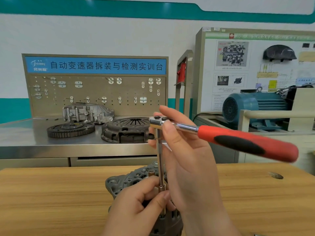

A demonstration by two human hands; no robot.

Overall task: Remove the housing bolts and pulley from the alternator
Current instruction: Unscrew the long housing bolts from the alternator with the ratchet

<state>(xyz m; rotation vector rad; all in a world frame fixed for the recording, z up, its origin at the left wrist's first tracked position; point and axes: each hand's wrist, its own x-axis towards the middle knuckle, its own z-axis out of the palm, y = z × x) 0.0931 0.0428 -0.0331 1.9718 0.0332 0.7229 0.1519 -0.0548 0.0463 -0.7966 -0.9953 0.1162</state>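
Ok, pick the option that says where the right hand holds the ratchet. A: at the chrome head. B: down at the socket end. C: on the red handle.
A: the right hand pinches the ratchet at its chrome head, the red handle juts free, and the left hand holds the extension bar low by the alternator.

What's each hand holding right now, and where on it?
Right hand grips the ratchet at its head, not the red handle. Left hand pinches the lower end of the extension bar, just above the alternator.
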